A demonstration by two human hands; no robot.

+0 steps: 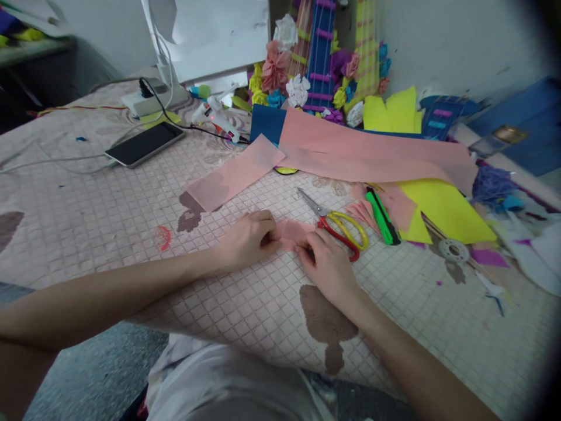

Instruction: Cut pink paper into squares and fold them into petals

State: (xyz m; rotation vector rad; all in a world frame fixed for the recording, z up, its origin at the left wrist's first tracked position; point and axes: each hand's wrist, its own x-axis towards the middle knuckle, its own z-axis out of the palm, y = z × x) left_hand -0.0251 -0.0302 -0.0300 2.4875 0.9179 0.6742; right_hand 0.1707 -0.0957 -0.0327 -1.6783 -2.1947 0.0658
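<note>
A small folded piece of pink paper [290,232] lies on the quilted cloth between both hands. My left hand [246,238] pinches its left end with curled fingers. My right hand [325,263] presses and grips its right end, fingers bent. Just right of the hands lie scissors [339,225] with red and yellow handles, blades pointing up-left. A green utility knife [382,217] rests beside them.
A pink strip [234,173] and long pink sheets [372,153] lie behind the hands, with yellow paper [442,210] at right. A phone [144,144], a glue gun [218,118], a power strip [151,99] and paper-flower crafts [315,64] stand farther back. A tape roll [453,250] sits right.
</note>
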